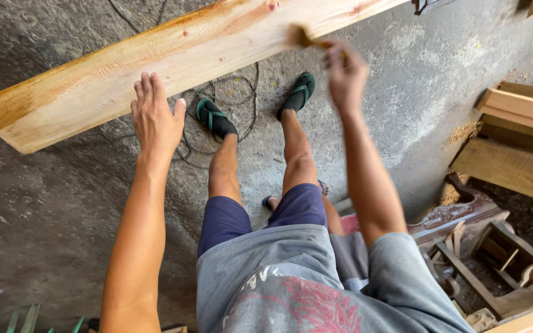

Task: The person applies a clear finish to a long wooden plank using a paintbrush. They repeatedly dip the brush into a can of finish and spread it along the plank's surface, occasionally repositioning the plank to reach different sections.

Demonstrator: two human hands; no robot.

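One long plank crosses the top of the view, and everything else can be counted against it. Two hands: the left hand flat at the plank's lower edge, the right hand below it with one brush on the wood. Two sandals stand on the floor under the plank. About three stacked boards lie well to its right, and one carved wooden piece beneath those.

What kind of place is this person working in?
Most likely a woodworking or furniture workshop. The left hand steadies a long wooden plank while the right hand moves a brush over it. Stacked boards, carved furniture parts and sawdust lie on the concrete floor.
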